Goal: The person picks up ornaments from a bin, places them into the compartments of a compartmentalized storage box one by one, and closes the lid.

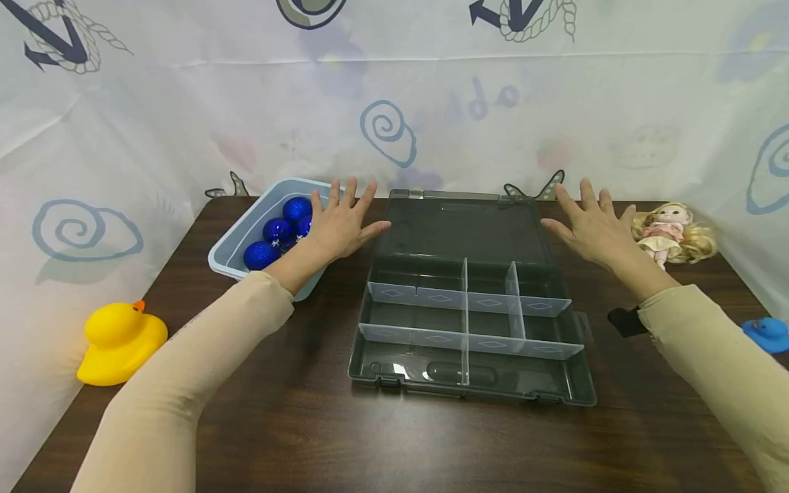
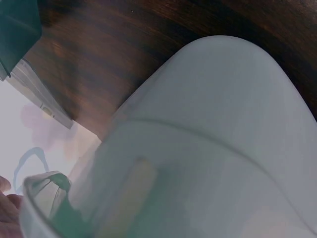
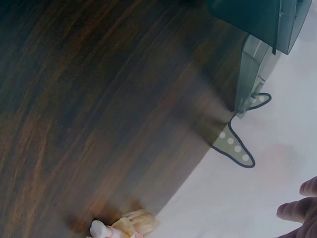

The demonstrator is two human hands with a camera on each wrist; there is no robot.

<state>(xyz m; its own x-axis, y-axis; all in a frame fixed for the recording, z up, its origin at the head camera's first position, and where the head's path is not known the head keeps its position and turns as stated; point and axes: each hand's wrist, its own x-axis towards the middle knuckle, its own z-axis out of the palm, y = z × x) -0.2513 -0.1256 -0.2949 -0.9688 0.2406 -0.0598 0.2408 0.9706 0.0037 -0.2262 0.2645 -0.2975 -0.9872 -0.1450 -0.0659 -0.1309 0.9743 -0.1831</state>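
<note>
My left hand (image 1: 340, 226) is raised with its fingers spread, over the right side of a pale blue plastic basket (image 1: 246, 229). Several shiny blue balls (image 1: 261, 255) lie in the basket; the forearm and hand hide part of them. With fingers spread as well, my right hand (image 1: 592, 229) hovers between the divided box and a small doll (image 1: 670, 229). Between the hands lies a smoky grey plastic compartment box (image 1: 409, 315), its lid (image 1: 462, 226) opened back and its dividers forming several compartments. Neither hand holds anything. In the left wrist view the basket's wall (image 2: 213, 84) fills most of the picture.
A yellow rubber duck (image 1: 123, 342) sits at the table's left edge. At the right edge is a small blue duck (image 1: 767, 334). A black item (image 1: 625, 322) shows by the right sleeve. A printed white cloth (image 1: 444, 130) hangs behind the dark wooden table (image 1: 296, 424).
</note>
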